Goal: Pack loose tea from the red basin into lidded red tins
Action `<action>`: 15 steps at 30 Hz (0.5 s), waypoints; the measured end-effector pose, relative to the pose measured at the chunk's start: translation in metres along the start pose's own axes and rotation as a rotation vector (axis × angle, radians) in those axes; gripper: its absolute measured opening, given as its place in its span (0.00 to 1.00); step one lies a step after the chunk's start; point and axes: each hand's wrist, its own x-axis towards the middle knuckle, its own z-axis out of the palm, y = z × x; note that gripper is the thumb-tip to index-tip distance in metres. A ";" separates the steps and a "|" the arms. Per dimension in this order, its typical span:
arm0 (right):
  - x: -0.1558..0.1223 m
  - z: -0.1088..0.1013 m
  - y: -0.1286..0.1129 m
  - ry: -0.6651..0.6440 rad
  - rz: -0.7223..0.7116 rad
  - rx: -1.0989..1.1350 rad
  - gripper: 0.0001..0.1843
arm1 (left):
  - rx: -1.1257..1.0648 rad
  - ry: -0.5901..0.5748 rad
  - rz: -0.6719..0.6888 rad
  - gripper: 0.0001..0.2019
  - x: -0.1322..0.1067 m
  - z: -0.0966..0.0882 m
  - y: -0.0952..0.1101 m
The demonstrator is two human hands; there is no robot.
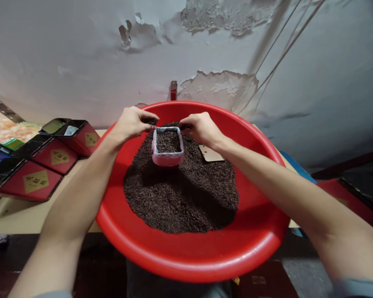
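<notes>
A large red plastic basin [186,265] holds a broad heap of dark, dry, needle-like leaves [177,207], which look like loose tea. Over the back part of the heap is a small pink box [167,160] with a whitish liner, filled with the same leaves. My left hand [134,122] pinches at its back left corner, and my right hand [200,129] does the same at the back right. Something dark shows at the fingertips of both hands; I cannot make out what. Whether the box's bottom touches the heap is hidden. A pale card [210,154] lies on the leaves beside my right wrist.
Several red-and-black boxes with gold labels [36,181] stand on the table [15,215] left of the basin. Another red-and-black box [351,198] is at the right. Behind rises a peeling wall [81,62], with cords [276,62] hanging across it.
</notes>
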 end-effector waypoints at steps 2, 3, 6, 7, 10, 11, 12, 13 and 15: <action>0.012 -0.001 -0.010 0.039 -0.034 0.080 0.13 | -0.046 0.043 0.103 0.17 0.001 0.012 0.013; 0.017 0.000 -0.014 0.041 -0.038 0.116 0.13 | -0.046 0.038 0.142 0.16 0.002 0.018 0.017; 0.028 0.008 -0.022 0.045 -0.028 0.160 0.12 | 0.001 0.006 0.184 0.15 0.006 0.033 0.015; 0.030 0.011 -0.023 0.048 -0.022 0.153 0.12 | 0.021 0.010 0.198 0.16 0.007 0.035 0.012; 0.031 0.013 -0.024 0.041 -0.005 0.123 0.13 | 0.069 0.044 0.289 0.18 0.008 0.037 0.005; 0.030 0.013 -0.023 0.028 -0.010 0.120 0.14 | 0.075 0.048 0.317 0.18 0.007 0.037 0.003; 0.029 0.012 -0.022 0.011 -0.028 0.122 0.14 | 0.074 0.042 0.336 0.18 0.007 0.037 0.002; 0.027 0.011 -0.020 -0.010 -0.059 0.125 0.14 | 0.068 0.025 0.345 0.17 0.007 0.037 0.001; 0.022 0.009 -0.015 -0.059 -0.162 0.125 0.15 | 0.066 -0.038 0.350 0.17 0.006 0.036 -0.001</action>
